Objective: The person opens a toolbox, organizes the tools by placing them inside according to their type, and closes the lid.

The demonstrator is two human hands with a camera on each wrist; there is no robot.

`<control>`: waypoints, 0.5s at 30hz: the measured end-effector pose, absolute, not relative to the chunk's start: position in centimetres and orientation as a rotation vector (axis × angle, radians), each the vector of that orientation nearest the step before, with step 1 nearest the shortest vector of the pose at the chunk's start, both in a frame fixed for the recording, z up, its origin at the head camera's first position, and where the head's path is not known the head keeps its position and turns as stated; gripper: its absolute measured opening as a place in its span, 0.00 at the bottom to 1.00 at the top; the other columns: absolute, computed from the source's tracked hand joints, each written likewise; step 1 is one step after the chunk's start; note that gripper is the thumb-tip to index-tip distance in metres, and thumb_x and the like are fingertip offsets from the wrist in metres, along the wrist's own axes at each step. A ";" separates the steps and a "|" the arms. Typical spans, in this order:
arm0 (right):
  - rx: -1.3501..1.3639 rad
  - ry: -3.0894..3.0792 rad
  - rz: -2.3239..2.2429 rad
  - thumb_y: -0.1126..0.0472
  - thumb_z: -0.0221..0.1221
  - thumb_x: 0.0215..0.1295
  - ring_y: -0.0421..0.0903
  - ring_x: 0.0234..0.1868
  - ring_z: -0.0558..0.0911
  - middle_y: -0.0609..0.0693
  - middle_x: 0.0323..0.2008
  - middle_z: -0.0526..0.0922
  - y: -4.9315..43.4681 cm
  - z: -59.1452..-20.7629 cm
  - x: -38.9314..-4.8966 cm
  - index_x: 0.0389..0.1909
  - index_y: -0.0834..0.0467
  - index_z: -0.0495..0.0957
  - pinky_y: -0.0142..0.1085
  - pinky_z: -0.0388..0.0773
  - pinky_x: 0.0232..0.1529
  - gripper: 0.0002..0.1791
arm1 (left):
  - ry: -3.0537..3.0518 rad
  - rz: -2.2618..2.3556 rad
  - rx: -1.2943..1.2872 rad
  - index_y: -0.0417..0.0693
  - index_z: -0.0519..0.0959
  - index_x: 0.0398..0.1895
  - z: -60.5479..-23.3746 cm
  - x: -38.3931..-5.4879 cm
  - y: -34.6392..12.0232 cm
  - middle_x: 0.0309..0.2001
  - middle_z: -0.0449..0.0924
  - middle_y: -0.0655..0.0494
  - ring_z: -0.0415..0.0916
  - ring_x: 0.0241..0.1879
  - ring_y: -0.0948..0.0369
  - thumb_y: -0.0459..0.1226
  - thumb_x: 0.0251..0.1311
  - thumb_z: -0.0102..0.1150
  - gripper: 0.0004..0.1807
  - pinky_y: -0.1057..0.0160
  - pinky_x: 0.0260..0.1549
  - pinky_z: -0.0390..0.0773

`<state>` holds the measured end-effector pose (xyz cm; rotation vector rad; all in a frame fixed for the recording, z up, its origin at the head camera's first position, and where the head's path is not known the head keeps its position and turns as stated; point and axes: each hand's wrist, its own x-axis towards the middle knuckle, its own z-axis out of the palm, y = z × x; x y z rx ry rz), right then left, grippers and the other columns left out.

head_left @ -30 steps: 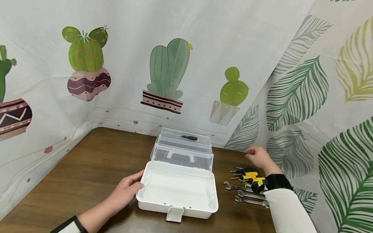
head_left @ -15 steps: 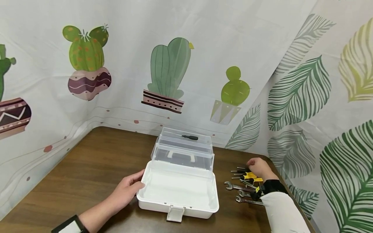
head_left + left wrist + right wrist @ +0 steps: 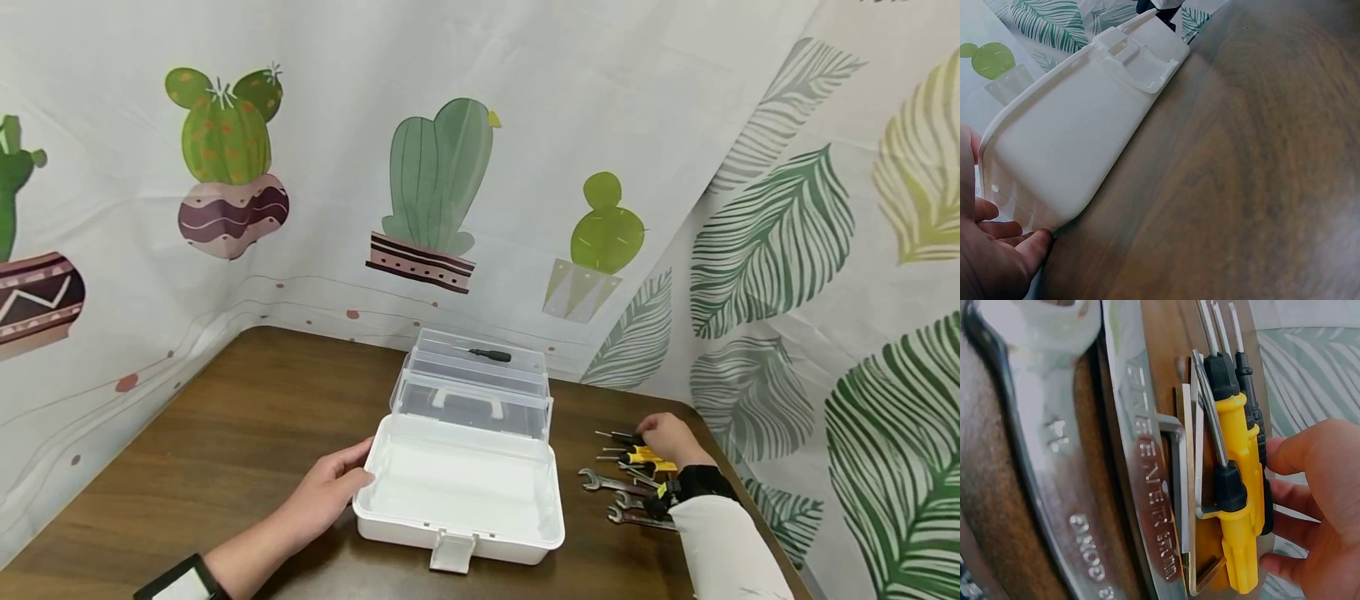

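Note:
A white toolbox [image 3: 517, 551] stands with its clear lid [image 3: 468, 422] folded back. My left hand [image 3: 326, 492] holds its left side, the thumb at the rim; in the left wrist view the fingers lie against the lower corner. One dark screwdriver [image 3: 491, 356] lies on the raised clear part at the back. On the right, my right hand [image 3: 671, 437] pinches the handle of a black screwdriver [image 3: 1260, 428], at the far side of the tool row. Beside it are screwdrivers with yellow and black handles [image 3: 1239, 547].
Nearer than the screwdrivers lie several L-shaped hex keys [image 3: 1175, 428] and metal wrenches [image 3: 600, 481]. The wooden table [image 3: 300, 392] meets a printed cloth [image 3: 517, 125] at the back and right. A latch [image 3: 452, 551] hangs open on the box front.
My right hand has come down and toward me from beyond the tools and taken hold of the black screwdriver. The left hand and toolbox stay in place.

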<state>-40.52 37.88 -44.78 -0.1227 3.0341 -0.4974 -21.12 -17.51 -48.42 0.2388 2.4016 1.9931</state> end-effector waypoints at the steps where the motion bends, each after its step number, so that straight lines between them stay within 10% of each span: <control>1: -0.120 3.030 -0.502 0.67 0.51 0.64 0.57 0.43 0.81 0.68 0.47 0.85 37.9 -44.8 -40.5 0.46 0.66 0.85 0.50 0.78 0.44 0.16 | 2.406 1.991 0.239 0.33 0.62 0.77 -48.4 -21.1 -17.5 0.73 0.69 0.37 0.72 0.65 0.55 0.33 0.69 0.53 0.34 0.74 0.52 0.76; 15: -0.084 3.013 -0.560 0.70 0.53 0.62 0.55 0.40 0.80 0.66 0.44 0.85 38.5 -45.3 -40.4 0.45 0.67 0.84 0.47 0.78 0.41 0.15 | 2.419 1.976 0.239 0.34 0.62 0.77 -48.3 -21.0 -17.4 0.73 0.69 0.38 0.72 0.66 0.54 0.33 0.68 0.54 0.34 0.74 0.52 0.76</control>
